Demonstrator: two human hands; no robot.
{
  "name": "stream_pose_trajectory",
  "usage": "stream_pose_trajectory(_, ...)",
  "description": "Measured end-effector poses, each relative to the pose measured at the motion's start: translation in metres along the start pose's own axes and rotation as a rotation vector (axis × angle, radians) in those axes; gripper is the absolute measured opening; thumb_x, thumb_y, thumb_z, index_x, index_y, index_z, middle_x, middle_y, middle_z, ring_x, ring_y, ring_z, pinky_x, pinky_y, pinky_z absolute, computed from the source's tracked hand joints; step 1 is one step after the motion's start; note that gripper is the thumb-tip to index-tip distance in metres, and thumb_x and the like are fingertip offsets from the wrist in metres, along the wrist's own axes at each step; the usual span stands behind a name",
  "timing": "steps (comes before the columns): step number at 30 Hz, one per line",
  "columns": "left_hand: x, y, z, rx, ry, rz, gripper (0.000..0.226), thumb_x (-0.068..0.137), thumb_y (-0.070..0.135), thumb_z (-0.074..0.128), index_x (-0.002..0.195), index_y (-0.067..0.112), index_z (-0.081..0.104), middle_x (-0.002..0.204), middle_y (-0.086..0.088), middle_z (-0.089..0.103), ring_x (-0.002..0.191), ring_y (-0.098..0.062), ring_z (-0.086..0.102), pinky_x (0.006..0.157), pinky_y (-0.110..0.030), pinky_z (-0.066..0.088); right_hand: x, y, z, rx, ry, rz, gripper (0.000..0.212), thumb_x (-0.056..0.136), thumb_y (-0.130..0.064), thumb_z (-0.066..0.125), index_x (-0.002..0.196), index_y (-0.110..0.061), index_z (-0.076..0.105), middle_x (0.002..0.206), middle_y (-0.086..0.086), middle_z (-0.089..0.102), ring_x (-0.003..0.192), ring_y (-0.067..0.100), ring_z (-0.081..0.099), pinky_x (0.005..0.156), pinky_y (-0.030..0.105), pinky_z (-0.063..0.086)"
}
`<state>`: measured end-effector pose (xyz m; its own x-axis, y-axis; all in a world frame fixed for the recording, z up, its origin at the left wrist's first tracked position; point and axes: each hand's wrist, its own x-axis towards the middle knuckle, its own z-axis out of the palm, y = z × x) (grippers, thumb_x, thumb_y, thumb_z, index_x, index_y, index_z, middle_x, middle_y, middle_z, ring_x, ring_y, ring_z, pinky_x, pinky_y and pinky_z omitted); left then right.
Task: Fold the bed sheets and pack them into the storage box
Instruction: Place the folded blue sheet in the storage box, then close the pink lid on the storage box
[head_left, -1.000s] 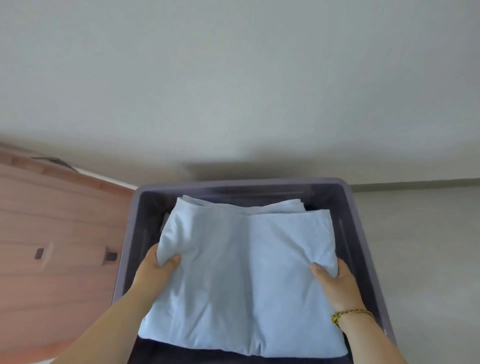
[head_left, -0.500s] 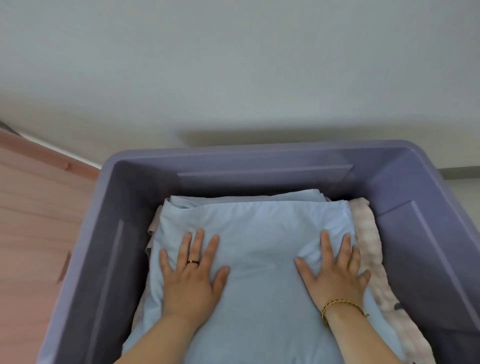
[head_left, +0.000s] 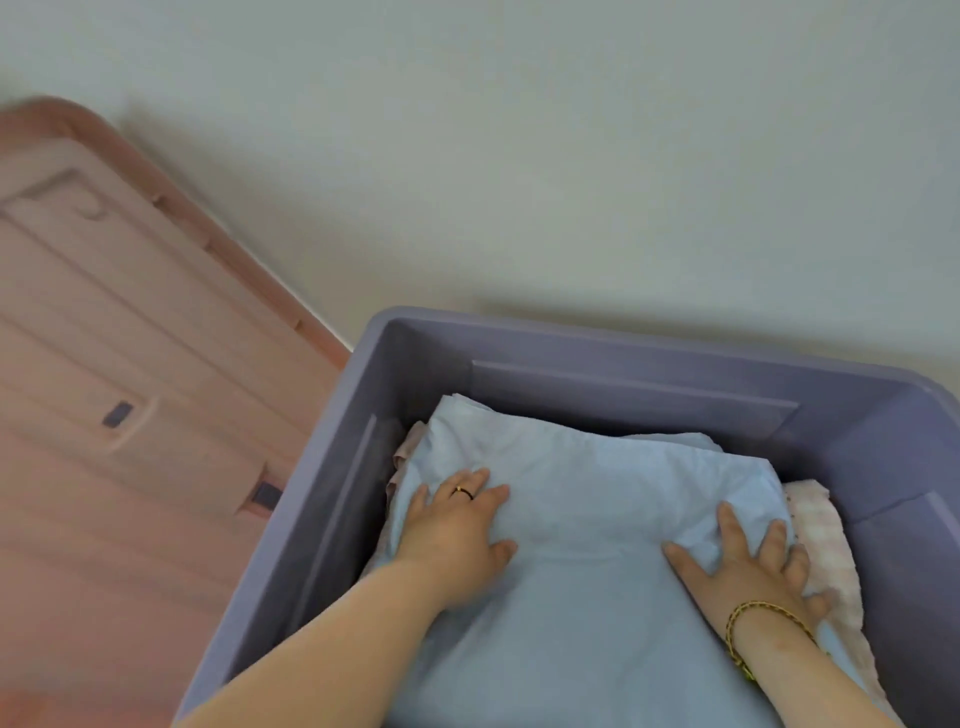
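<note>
Storage box (head_left: 628, 374) holds blue sheet (head_left: 587, 519) — perhaps pink cloth (head_left: 826, 540) beneath.

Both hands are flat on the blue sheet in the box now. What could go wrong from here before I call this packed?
1. The blue sheet lies skewed over the pink cloth below; pressing by the left hand and right hand may bunch it further.
2. Its far corner rides up near the storage box wall and could spring back up.
3. The pink lid lies aside, so the box is not closed.
</note>
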<state>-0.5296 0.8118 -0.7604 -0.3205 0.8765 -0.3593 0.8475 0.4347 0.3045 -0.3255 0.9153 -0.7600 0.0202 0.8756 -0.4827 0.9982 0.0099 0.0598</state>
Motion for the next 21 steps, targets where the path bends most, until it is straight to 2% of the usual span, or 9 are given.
stream_pose_trajectory(3,-0.026,-0.016,-0.046,-0.270,0.148,-0.043,0.041,0.094,0.035,0.045,0.134,0.027,0.043,0.143,0.007,0.038,0.130,-0.010,0.037,0.100,-0.019,0.030,-0.019,-0.016,-0.016,-0.119,0.083,-0.163,0.061,0.094,-0.052,0.029,0.146,-0.033,0.003,0.155,0.006,-0.013,0.143,0.025,-0.007,0.115,0.046,0.008)
stream_pose_trajectory(5,-0.049,-0.031,-0.074,-0.411,0.384,-0.040,0.034,0.094,0.027,0.047,0.127,0.026,0.052,0.130,0.012,0.050,0.121,-0.005,0.043,0.087,-0.009,0.030,-0.036,-0.046,-0.031,-0.056,0.144,-0.363,0.056,0.096,-0.041,0.032,0.145,-0.033,0.007,0.156,0.001,-0.007,0.144,0.021,0.000,0.117,0.038,0.011)
stream_pose_trajectory(7,-0.081,-0.052,-0.100,-0.398,0.715,-0.018,0.026,0.091,0.020,0.052,0.114,0.026,0.062,0.104,0.025,0.053,0.110,0.000,0.045,0.078,-0.002,0.028,-0.061,-0.092,-0.043,0.080,0.182,-0.598,0.054,0.097,-0.036,0.036,0.145,-0.031,0.012,0.156,-0.004,-0.001,0.144,0.016,0.006,0.116,0.030,0.012)
stream_pose_trajectory(10,-0.127,-0.092,-0.127,-0.438,1.140,-0.081,0.017,0.083,0.019,0.054,0.090,0.026,0.067,0.086,0.030,0.049,0.092,-0.002,0.044,0.078,0.001,0.029,-0.113,-0.159,-0.047,0.448,0.085,-0.873,0.058,0.094,-0.031,0.046,0.145,-0.027,0.018,0.155,-0.008,0.004,0.143,0.011,0.006,0.115,0.027,0.012)
stream_pose_trajectory(12,-0.158,-0.123,-0.134,-0.362,1.368,-0.233,0.025,0.076,0.019,0.049,0.091,0.018,0.069,0.095,0.015,0.057,0.103,-0.008,0.039,0.091,-0.012,0.026,-0.155,-0.191,-0.042,0.615,-0.067,-0.975,0.068,0.092,-0.034,0.050,0.147,-0.028,0.010,0.155,-0.010,0.001,0.144,0.010,0.002,0.116,0.030,0.012)
stream_pose_trajectory(14,-0.179,-0.150,-0.141,-0.345,1.478,-0.432,0.033,0.077,0.019,0.048,0.104,0.014,0.067,0.122,-0.002,0.053,0.123,-0.020,0.031,0.104,-0.026,0.017,-0.181,-0.210,-0.034,0.567,-0.119,-1.051,0.076,0.091,-0.038,0.050,0.147,-0.029,-0.001,0.155,-0.009,-0.007,0.144,0.012,-0.003,0.117,0.032,0.008)
stream_pose_trajectory(16,-0.197,-0.182,-0.146,-0.407,1.488,-0.665,0.043,0.080,0.027,0.048,0.123,0.027,0.052,0.145,-0.006,0.030,0.135,-0.031,0.018,0.113,-0.041,0.016,-0.191,-0.222,-0.024,0.341,-0.103,-1.109,0.075,0.094,-0.039,0.045,0.146,-0.030,-0.008,0.155,-0.006,-0.013,0.144,0.013,-0.009,0.117,0.034,0.000)
stream_pose_trajectory(18,-0.209,-0.213,-0.158,-0.472,1.457,-0.818,0.058,0.074,0.042,0.042,0.129,0.045,0.025,0.153,-0.005,0.017,0.138,-0.037,0.016,0.111,-0.056,0.021,-0.191,-0.229,-0.016,0.121,-0.052,-1.124,0.070,0.096,-0.036,0.038,0.146,-0.032,-0.012,0.155,-0.005,-0.018,0.143,0.013,-0.014,0.115,0.037,-0.010)
stream_pose_trajectory(21,-0.213,-0.229,-0.177,-0.524,1.430,-0.862,0.069,0.084,0.038,0.051,0.141,0.036,0.013,0.155,-0.003,0.010,0.139,-0.034,0.018,0.111,-0.051,0.023,-0.194,-0.234,-0.009,-0.007,0.016,-1.137,0.065,0.098,-0.031,0.035,0.145,-0.035,-0.010,0.154,-0.005,-0.021,0.142,0.015,-0.019,0.113,0.038,-0.016)
